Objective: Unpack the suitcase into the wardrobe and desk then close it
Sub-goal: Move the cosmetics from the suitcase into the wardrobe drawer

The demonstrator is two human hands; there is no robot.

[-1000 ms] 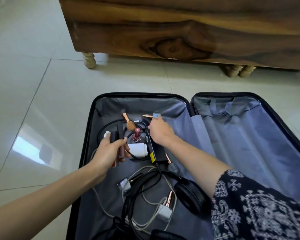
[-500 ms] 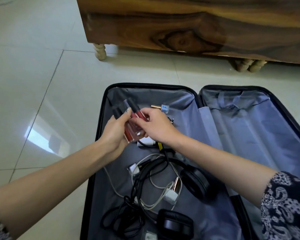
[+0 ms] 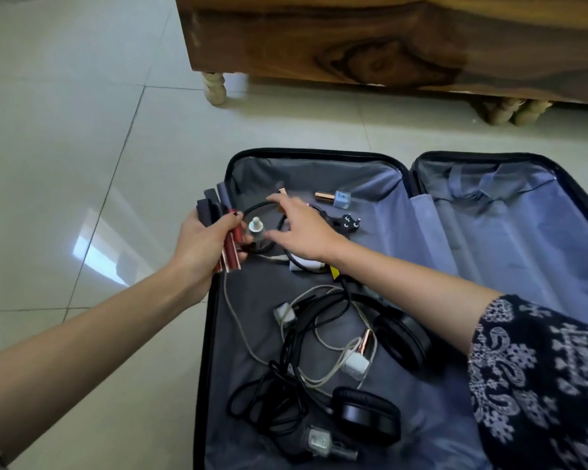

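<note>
Suitcase (image 3: 319,178) lies open on the floor (image 3: 82,130). My left hand (image 3: 201,245) grips the makeup tubes (image 3: 230,247) in a bunch — so my right hand (image 3: 302,228), fingers (image 3: 279,200) spread and holding nothing, can reach for the little bottle (image 3: 256,232).

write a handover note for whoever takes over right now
Left grip holds a bundle of lip gloss tubes.
Right grip open, reaching over a small white-capped bottle.
Suitcase lies open on the floor; headphones, cables, white charger and nail polish in its left half.
Done: no clothes in sight inside.
Left: move all this out, close it.
</note>
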